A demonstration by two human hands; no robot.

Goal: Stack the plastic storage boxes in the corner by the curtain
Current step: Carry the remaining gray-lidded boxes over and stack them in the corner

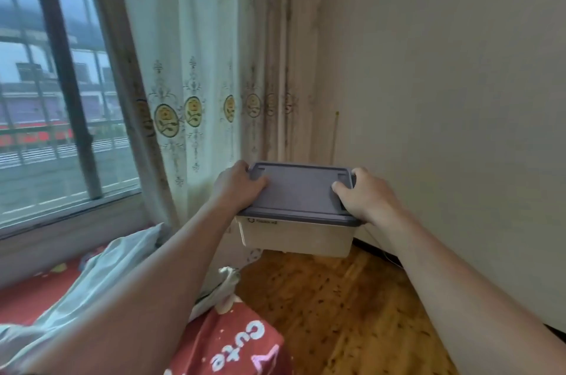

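By the window [58, 93] at far left, bedding [101, 276] and a red printed cloth [239, 341] crowd the floor edge. Next, the curtain [196, 68] hangs down to the corner. Left hand [235, 188] grips the storage box [295, 230] at its left end, thumb over the grey lid [301, 191], w/ the box held in mid-air above the wooden floor [321, 298]; right hand [364, 197] grips the right end the same way. Risks, IMO: curtain hem gets trapped under the box, lid pops if it's only resting, or the thin cord [335, 136] by the wall [444, 84] snags.
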